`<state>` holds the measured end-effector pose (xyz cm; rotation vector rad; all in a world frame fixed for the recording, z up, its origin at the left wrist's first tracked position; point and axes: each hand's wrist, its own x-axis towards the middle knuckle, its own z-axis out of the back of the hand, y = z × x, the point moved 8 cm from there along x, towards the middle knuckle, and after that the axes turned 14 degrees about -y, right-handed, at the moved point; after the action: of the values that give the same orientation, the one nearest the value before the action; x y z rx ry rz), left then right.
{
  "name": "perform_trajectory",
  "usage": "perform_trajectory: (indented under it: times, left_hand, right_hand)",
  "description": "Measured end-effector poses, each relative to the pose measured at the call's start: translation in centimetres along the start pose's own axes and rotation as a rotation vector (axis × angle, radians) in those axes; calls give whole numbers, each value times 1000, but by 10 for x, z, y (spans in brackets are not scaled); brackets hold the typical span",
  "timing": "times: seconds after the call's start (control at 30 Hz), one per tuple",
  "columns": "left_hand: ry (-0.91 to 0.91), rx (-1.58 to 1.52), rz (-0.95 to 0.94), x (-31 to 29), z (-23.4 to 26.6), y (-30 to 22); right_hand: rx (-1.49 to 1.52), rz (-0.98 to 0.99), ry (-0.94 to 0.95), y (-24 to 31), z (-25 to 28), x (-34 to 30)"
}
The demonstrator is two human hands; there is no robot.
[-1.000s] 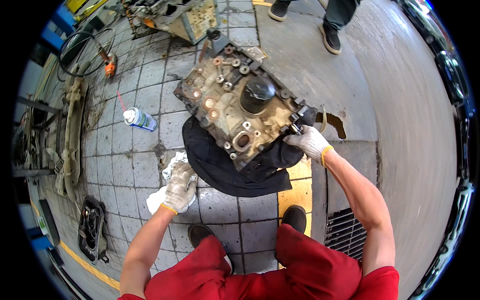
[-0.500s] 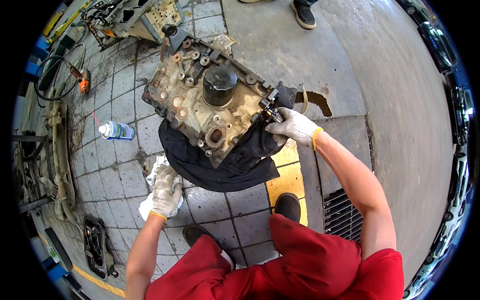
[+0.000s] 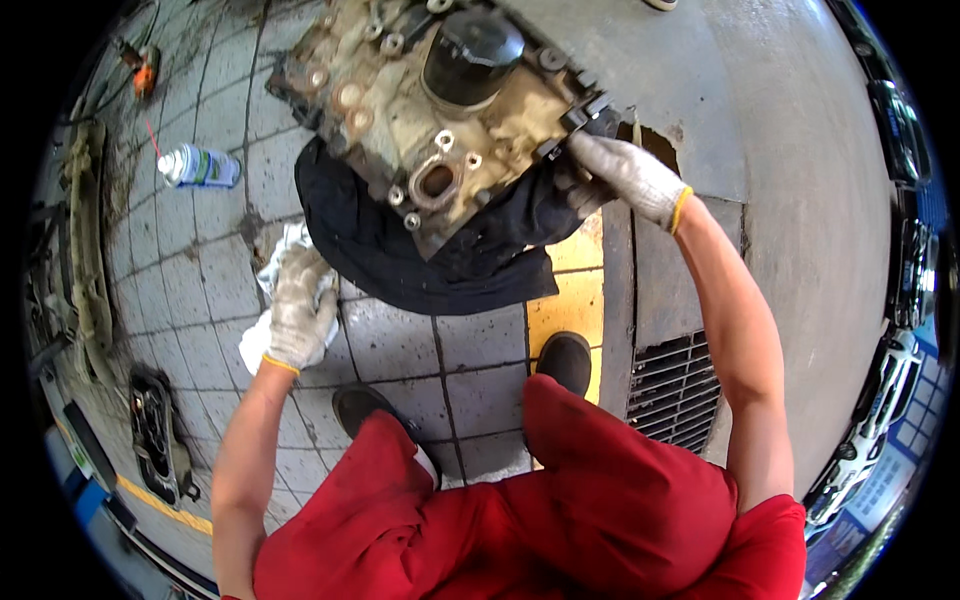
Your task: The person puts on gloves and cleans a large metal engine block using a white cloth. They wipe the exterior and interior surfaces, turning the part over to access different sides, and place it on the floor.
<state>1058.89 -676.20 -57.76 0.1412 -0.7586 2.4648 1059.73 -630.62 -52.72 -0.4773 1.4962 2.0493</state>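
An engine block (image 3: 400, 150) of grimy tan metal rests on a black cloth (image 3: 460, 285) on the tiled floor, with a black oil filter (image 3: 472, 58) standing up from it. My left hand (image 3: 298, 312), in a whitish work glove, is closed over a crumpled white rag (image 3: 258, 345) left of the cloth. At the block's right edge is my right hand (image 3: 628, 178), gloved too, its fingers curled beside some dark fittings. The fingertips are partly hidden, and what they hold does not show clearly.
A spray can (image 3: 200, 167) with a red straw lies on the tiles at left. Beyond it is an orange tool (image 3: 145, 78). A dark metal pan (image 3: 160, 430) lies at lower left. A floor grate (image 3: 675, 390) and a hole (image 3: 658, 148) in the concrete are at right.
The view has shifted, so the block sits higher in the picture. My right hand has turned at the block's edge, and the shiny metal piece by its fingers no longer shows. My left hand stays on the rag.
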Motion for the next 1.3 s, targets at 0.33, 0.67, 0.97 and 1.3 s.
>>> perform_trajectory:
  times: [0.33, 0.67, 0.97, 1.3]
  left_hand:
    - [26, -24, 35, 1, 1, 3]
    - [82, -49, 114, 23, 22, 2]
    - [-234, -175, 79, 170, 109, -45]
    - [-370, -361, 238, 284, 147, -18]
  right_hand:
    - [-287, 121, -127, 19, -7, -9]
    - [-118, -6, -57, 4, -16, 5]
    - [113, -122, 47, 6, -21, 10]
    - [331, -194, 92, -3, -25, 11]
